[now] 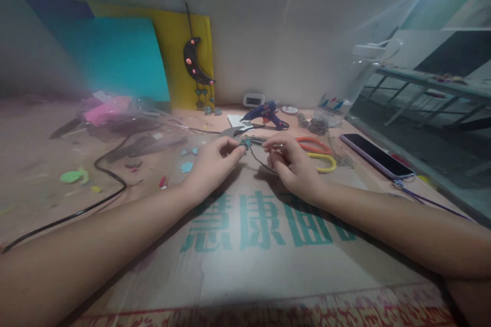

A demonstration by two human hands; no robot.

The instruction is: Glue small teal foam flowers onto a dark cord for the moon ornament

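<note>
My left hand [217, 162] pinches a small teal piece [246, 142] between thumb and index finger, above the middle of the board. From that piece a dark thin cord [257, 158] runs right into my right hand [294, 167], whose fingers are curled around it. Behind and beside my right hand are scissors handles, one orange [315, 144] and one yellow [325, 163]. Grey blades [233, 132] show beyond my left hand. Light-blue cutouts [187, 166] lie left of my left hand.
A blue hot glue gun [265, 114] rests near the wall. At right are a phone [376, 155] and a clear bottle [355, 82]. A black cable [111, 168] crosses the left side. A dark crescent ornament [192, 64] hangs before yellow card.
</note>
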